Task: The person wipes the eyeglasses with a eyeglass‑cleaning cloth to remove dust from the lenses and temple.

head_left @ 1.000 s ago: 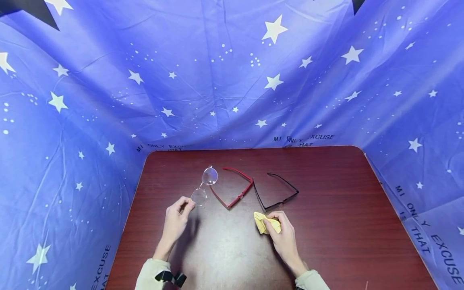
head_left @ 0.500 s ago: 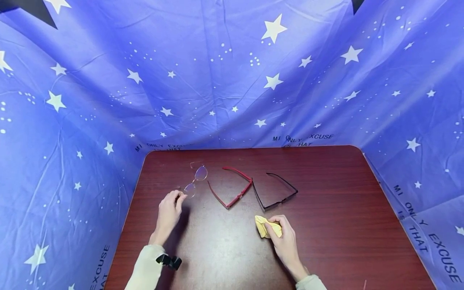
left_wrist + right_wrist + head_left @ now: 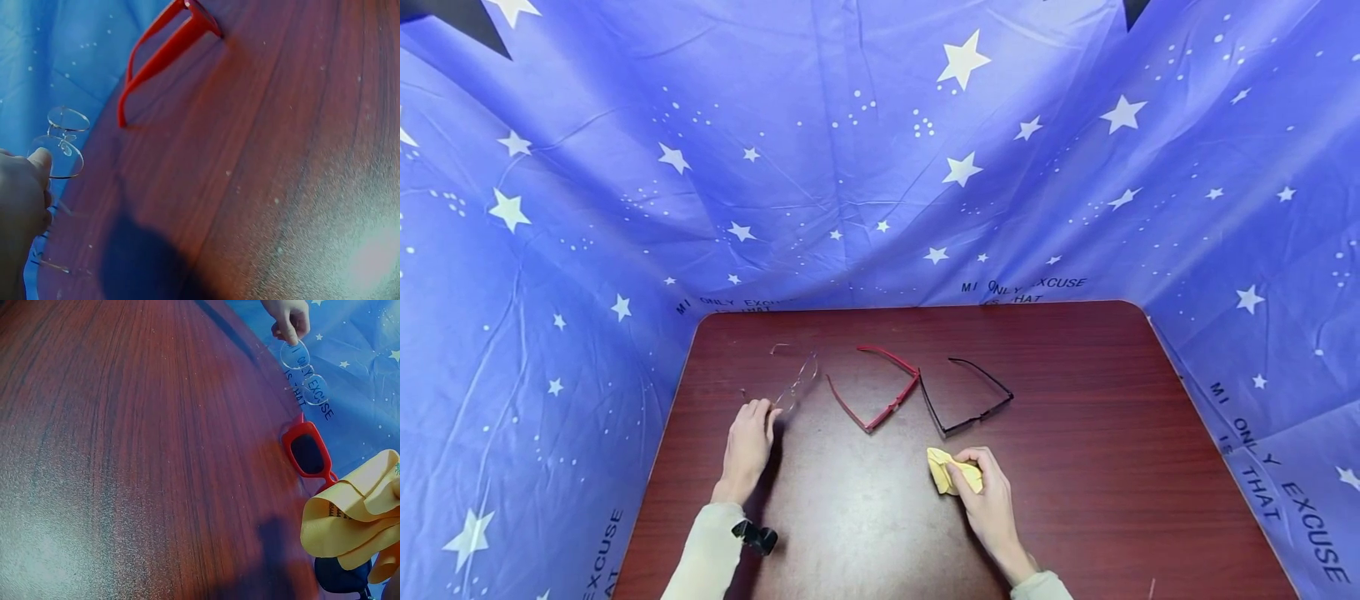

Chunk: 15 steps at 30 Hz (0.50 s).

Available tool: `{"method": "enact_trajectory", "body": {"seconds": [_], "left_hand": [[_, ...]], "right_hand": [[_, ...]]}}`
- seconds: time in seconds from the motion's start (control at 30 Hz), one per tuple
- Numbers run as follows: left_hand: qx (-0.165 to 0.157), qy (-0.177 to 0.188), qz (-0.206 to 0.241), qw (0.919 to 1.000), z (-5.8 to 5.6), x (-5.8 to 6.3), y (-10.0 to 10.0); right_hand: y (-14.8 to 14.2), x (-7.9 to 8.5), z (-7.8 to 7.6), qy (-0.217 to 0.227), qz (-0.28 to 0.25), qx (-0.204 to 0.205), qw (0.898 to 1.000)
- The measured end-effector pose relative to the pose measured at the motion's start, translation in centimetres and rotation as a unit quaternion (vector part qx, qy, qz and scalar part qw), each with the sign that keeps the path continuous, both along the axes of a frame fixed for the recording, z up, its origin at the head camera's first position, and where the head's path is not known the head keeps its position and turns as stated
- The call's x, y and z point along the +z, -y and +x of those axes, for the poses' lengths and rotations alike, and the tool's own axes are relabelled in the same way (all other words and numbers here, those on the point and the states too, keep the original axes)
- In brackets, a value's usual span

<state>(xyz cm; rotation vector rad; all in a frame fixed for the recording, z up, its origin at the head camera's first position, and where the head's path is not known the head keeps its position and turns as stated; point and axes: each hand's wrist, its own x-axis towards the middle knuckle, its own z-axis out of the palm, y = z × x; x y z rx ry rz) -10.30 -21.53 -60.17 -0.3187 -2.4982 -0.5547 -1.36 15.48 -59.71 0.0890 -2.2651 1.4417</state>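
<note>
My left hand (image 3: 748, 450) pinches a pair of thin wire-rimmed eyeglasses (image 3: 295, 356) at one end of the front. Their temples are unfolded toward the left, and in the left wrist view the thumb lies against a lens rim (image 3: 81, 165). The front stands nearly edge-on in the head view, over the left part of the table. Bunched in my right hand (image 3: 992, 500) is a folded yellow cloth (image 3: 942, 471), held between thumb and fingers close over the table. Red-framed glasses (image 3: 895, 405) with dark lenses lie between the hands, temples spread. Black-framed glasses (image 3: 981, 417) lie just beyond the cloth.
The dark red wood-grain table (image 3: 1120, 467) has rounded far corners. A blue star-printed curtain (image 3: 850, 150) surrounds its back and sides. The red glasses' corner meets the black pair's temple tip in the head view.
My left hand has moved left and slightly away with the wire-rimmed eyeglasses, turning them so the lenses go from face-on to edge-on. The right hand with the cloth has barely shifted.
</note>
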Motion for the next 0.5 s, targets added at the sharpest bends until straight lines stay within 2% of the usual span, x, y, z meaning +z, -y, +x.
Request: {"method": "enact_trajectory", "body": {"seconds": [0.3, 0.5], "left_hand": [[0.002, 0.036, -0.005, 0.9993, 0.5, -1.2, 0.2], [0.009, 0.038, 0.003, 0.9992, 0.7, -1.7, 0.0]], "right_hand": [[0.1, 0.1, 0.1, -0.004, 0.000, 0.003, 1.000], [0.1, 0.0, 0.1, -0.007, -0.001, 0.004, 1.000]]}}
